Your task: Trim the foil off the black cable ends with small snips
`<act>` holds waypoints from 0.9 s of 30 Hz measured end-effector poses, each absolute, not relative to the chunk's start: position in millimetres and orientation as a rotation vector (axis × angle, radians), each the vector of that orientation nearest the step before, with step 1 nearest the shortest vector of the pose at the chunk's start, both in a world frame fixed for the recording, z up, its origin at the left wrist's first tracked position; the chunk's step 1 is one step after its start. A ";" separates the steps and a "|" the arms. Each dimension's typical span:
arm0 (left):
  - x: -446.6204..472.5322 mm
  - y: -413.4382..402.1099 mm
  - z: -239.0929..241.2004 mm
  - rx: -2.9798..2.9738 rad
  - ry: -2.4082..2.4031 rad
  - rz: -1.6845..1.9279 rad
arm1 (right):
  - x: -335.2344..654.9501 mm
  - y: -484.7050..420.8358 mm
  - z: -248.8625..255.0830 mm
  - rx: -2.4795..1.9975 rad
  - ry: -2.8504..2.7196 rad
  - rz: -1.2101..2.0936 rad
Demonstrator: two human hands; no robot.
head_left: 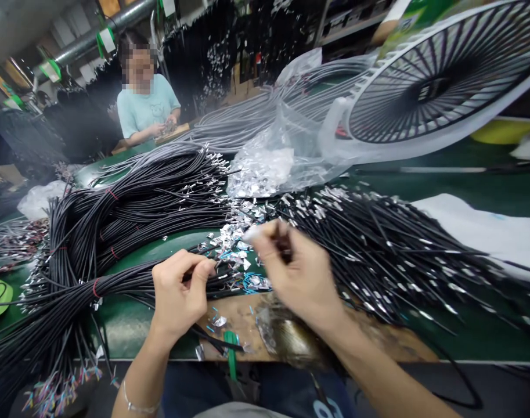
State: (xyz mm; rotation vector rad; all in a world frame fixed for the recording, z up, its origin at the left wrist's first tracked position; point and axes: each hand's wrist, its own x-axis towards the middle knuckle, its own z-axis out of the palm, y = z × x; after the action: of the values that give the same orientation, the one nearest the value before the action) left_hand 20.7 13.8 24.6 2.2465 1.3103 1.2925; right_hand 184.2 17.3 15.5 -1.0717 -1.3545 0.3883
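My left hand (pixel 180 293) is closed, with thumb and forefinger pinched on what looks like the end of a black cable (pixel 136 268); most of the cable is hidden behind the hand. My right hand (pixel 297 270) is also closed, its thumb and forefinger holding a small whitish foil scrap (pixel 251 234), blurred by motion. Beneath and between the hands lie several silver foil scraps (pixel 236 232) and thin blue strips (pixel 253 283). Close to my right hand is a wide spread of black cables (pixel 378 249) with silver ends.
Tied black cable bundles (pixel 86 226) cover the left of the green table (pixel 134 331). A worn board (pixel 242 319) lies at the front edge with a green strap (pixel 231 354). Beyond are a clear plastic bag (pixel 269 168), grey cables (pixel 247 113), a fan (pixel 425 87) and a seated person (pixel 147 104).
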 end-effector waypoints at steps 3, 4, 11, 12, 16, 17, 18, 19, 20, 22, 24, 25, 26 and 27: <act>21.0 14.1 24.4 2.262 1.304 1.286 | 174.9 17.1 18.0 -0.953 -1.390 0.735; 21.4 14.1 24.2 2.272 1.301 1.285 | 171.9 17.7 17.7 -0.937 -1.334 0.827; 28.3 11.5 18.2 2.293 1.367 1.443 | 163.5 20.0 10.5 -0.953 -1.012 1.155; 28.8 11.0 17.5 2.295 1.383 1.454 | 163.6 18.8 11.1 -0.984 -1.069 0.980; 27.3 12.3 18.5 2.287 1.420 1.361 | 166.7 15.1 14.1 -0.953 -1.353 0.522; 26.3 13.3 19.5 2.279 1.412 1.324 | 167.6 15.3 14.3 -0.934 -1.399 0.554; 25.5 14.2 20.5 2.267 1.398 1.294 | 168.2 15.8 14.2 -0.923 -1.426 0.600; 24.9 14.9 21.4 2.253 1.380 1.275 | 168.7 16.5 13.9 -0.924 -1.448 0.627; 24.5 15.2 22.1 2.238 1.362 1.263 | 169.0 17.1 13.6 -0.937 -1.469 0.615; 24.3 14.6 22.8 2.212 1.342 1.262 | 169.9 17.9 13.3 -0.978 -1.516 0.471; 24.1 12.7 22.9 2.189 1.343 1.275 | 172.8 18.2 13.2 -1.035 -1.522 0.278; 23.8 11.7 22.9 2.172 1.347 1.280 | 175.1 18.5 13.1 -1.077 -1.484 0.196; 23.3 10.9 22.9 2.154 1.353 1.283 | 177.7 18.9 12.9 -1.124 -1.411 0.125; 22.6 10.5 23.0 2.138 1.354 1.287 | 180.4 19.6 12.6 -1.170 -1.322 0.079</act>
State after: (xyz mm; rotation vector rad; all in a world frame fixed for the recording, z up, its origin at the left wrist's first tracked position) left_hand 22.6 10.5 23.0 2.1378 1.3543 1.2871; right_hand 180.4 19.6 12.6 -1.1702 -1.3220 0.0788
